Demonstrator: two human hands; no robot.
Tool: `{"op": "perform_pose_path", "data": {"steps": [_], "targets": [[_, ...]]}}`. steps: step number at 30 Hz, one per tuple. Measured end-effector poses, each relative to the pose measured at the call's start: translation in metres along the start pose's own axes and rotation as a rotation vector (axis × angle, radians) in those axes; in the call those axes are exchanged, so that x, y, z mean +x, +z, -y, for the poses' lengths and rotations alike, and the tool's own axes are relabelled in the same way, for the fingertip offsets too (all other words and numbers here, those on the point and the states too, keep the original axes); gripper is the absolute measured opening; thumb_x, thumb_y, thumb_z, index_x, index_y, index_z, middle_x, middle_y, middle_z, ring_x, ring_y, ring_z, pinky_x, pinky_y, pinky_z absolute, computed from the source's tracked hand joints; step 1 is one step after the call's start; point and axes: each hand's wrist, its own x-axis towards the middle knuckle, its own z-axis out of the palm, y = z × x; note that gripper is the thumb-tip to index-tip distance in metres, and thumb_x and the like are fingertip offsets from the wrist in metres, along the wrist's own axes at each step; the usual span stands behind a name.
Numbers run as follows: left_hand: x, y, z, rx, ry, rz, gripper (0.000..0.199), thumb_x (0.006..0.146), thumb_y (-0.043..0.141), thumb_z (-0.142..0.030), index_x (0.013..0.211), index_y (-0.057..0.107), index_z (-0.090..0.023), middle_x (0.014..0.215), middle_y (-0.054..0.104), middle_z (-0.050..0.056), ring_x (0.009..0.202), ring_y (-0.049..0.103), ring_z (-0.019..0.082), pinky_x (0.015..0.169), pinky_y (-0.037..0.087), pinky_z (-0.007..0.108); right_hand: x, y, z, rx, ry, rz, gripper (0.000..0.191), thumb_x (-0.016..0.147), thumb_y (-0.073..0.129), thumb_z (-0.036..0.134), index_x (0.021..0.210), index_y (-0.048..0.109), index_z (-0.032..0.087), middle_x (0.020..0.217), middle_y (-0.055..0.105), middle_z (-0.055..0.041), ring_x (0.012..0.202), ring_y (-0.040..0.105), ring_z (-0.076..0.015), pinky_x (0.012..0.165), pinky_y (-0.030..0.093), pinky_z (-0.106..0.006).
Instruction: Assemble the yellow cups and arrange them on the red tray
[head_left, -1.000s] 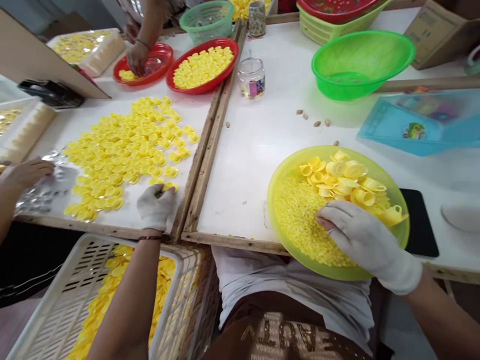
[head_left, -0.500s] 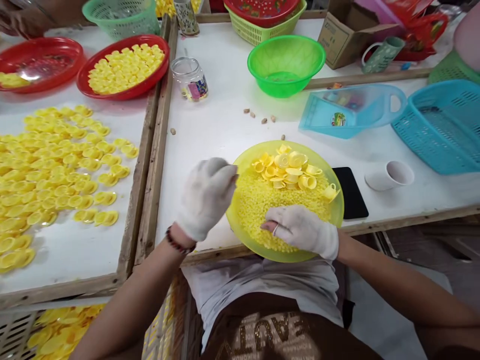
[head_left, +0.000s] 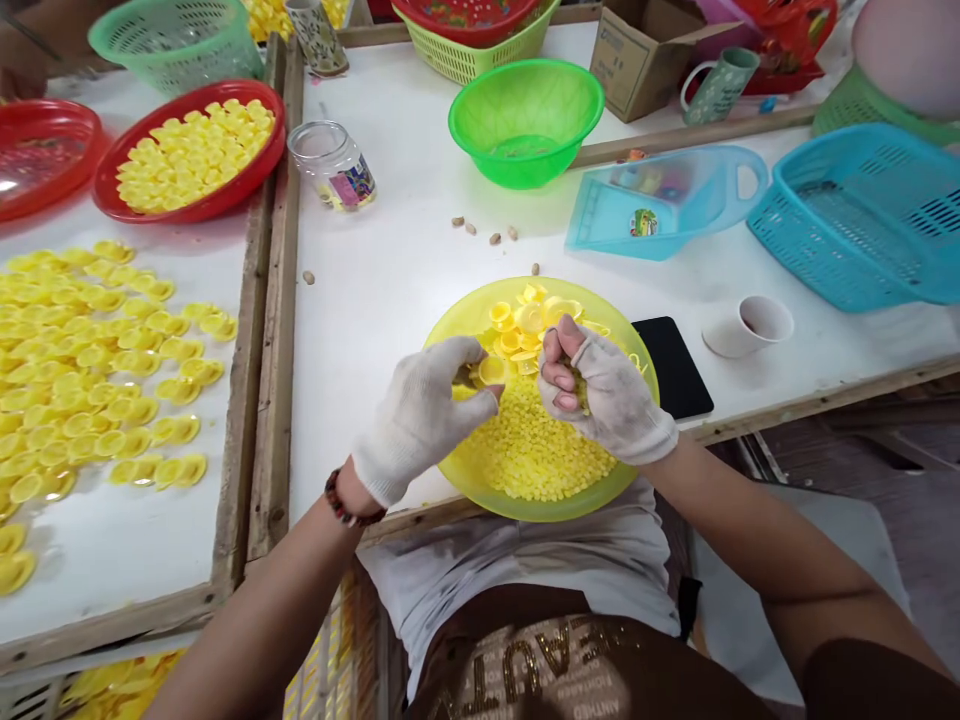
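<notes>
Over the left side of a yellow basin point(head_left: 544, 508), my gloved left hand point(head_left: 435, 410) pinches a small yellow cup point(head_left: 493, 372) between thumb and fingers. My gloved right hand point(head_left: 604, 395) is curled closed beside it, with yellow pellets showing between the fingers. The hands are close but apart. Small yellow pellets point(head_left: 540, 450) fill the basin's near part, and a heap of yellow cups point(head_left: 529, 318) lies on them at the far side, partly hidden by my right hand.
Rows of yellow pieces point(head_left: 105, 390) lie left of the wooden strip point(head_left: 271, 300). Around the basin stand a glass jar point(head_left: 330, 165), green bowl point(head_left: 525, 125), blue scoop point(head_left: 667, 200), black phone point(head_left: 673, 368) and white cup point(head_left: 750, 327). Another person's hand point(head_left: 19, 65) shows at the upper left.
My left hand has moved down over the basin and now holds a cup. My right hand has risen out of the pellets, closed around some. The view has shifted slightly.
</notes>
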Motion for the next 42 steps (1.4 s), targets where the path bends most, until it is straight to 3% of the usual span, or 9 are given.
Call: {"op": "perform_pose_path", "data": {"steps": [6, 11, 17, 27, 29, 32, 36, 40, 42], "targets": [[-0.029, 0.021, -0.016, -0.176, 0.026, 0.089, 0.012, 0.084, 0.068, -0.025, 0.092, 0.064, -0.017, 0.081, 0.068, 0.000, 0.071, 0.061, 0.014, 0.068, 0.049, 0.028, 0.009, 0.032, -0.007, -0.084, -0.288, 0.040, 0.042, 0.093, 0.066, 0.058, 0.077, 0.051, 0.022, 0.061, 0.045, 0.0069, 0.048, 0.045, -0.0070, 0.043, 0.030, -0.021], [-0.029, 0.026, -0.018, -0.222, 0.016, 0.062, 0.013, 0.084, 0.069, -0.026, 0.091, 0.063, -0.017, 0.080, 0.068, 0.000, 0.072, 0.061, 0.014, 0.068, 0.047, 0.028, 0.012, 0.035, -0.017, -0.133, -0.422, 0.046, 0.041, 0.095, 0.064, 0.057, 0.077, 0.051, 0.023, 0.064, 0.045, 0.0060, 0.052, 0.047, -0.0080, 0.049, 0.039, -0.024], [-0.031, 0.022, -0.018, -0.241, 0.012, 0.074, 0.019, 0.086, 0.071, -0.027, 0.101, 0.067, -0.017, 0.086, 0.070, 0.001, 0.075, 0.063, 0.015, 0.073, 0.050, 0.030, 0.011, 0.031, -0.009, -0.102, -0.368, 0.003, 0.040, 0.094, 0.064, 0.059, 0.080, 0.052, 0.023, 0.060, 0.042, 0.0074, 0.049, 0.039, -0.0078, 0.045, 0.033, -0.023], [-0.030, 0.025, -0.022, -0.406, -0.027, 0.129, 0.018, 0.089, 0.069, -0.029, 0.102, 0.069, -0.017, 0.089, 0.072, 0.002, 0.077, 0.066, 0.015, 0.073, 0.053, 0.028, 0.006, 0.030, -0.007, -0.076, -0.326, 0.030, 0.040, 0.093, 0.066, 0.060, 0.084, 0.053, 0.024, 0.061, 0.043, 0.0075, 0.049, 0.042, -0.0079, 0.044, 0.033, -0.023], [-0.031, 0.026, -0.020, -0.374, 0.007, 0.106, 0.021, 0.090, 0.071, -0.029, 0.107, 0.069, -0.017, 0.093, 0.074, 0.003, 0.079, 0.067, 0.015, 0.075, 0.055, 0.029, 0.007, 0.027, -0.005, -0.098, -0.320, 0.001, 0.040, 0.092, 0.067, 0.060, 0.082, 0.051, 0.024, 0.059, 0.041, 0.0081, 0.047, 0.037, -0.0074, 0.043, 0.030, -0.022], [-0.037, 0.027, -0.016, -0.227, 0.113, -0.038, 0.026, 0.090, 0.072, -0.026, 0.113, 0.067, -0.017, 0.106, 0.075, 0.006, 0.090, 0.070, 0.018, 0.084, 0.057, 0.031, 0.004, 0.019, -0.001, -0.167, -0.335, -0.036, 0.041, 0.095, 0.063, 0.060, 0.080, 0.050, 0.024, 0.057, 0.037, 0.0085, 0.045, 0.032, -0.0073, 0.041, 0.026, -0.022], [-0.051, 0.011, -0.001, -0.004, 0.152, -0.238, 0.033, 0.092, 0.068, -0.022, 0.124, 0.062, -0.018, 0.121, 0.071, 0.009, 0.105, 0.069, 0.019, 0.094, 0.056, 0.033, -0.014, 0.001, 0.000, -0.542, -0.380, -0.083, 0.033, 0.101, 0.056, 0.050, 0.081, 0.054, 0.024, 0.059, 0.042, 0.0056, 0.047, 0.038, -0.0098, 0.045, 0.031, -0.026], [-0.075, -0.034, 0.040, 0.181, -0.134, -0.446, 0.028, 0.092, 0.069, -0.034, 0.114, 0.066, -0.018, 0.109, 0.071, 0.008, 0.097, 0.067, 0.020, 0.091, 0.055, 0.034, -0.029, -0.025, -0.003, -1.329, -0.506, 0.051, 0.018, 0.099, 0.060, 0.035, 0.086, 0.065, 0.024, 0.076, 0.066, -0.0025, 0.071, 0.063, -0.0192, 0.067, 0.049, -0.035], [-0.096, -0.062, 0.069, 0.345, -0.327, -0.569, 0.028, 0.091, 0.068, -0.039, 0.108, 0.068, -0.017, 0.107, 0.069, 0.009, 0.094, 0.065, 0.021, 0.087, 0.053, 0.036, -0.031, -0.037, -0.007, -1.527, -0.616, 0.154, 0.012, 0.098, 0.059, 0.031, 0.094, 0.068, 0.024, 0.094, 0.073, -0.0059, 0.089, 0.069, -0.0253, 0.082, 0.053, -0.041]]}}
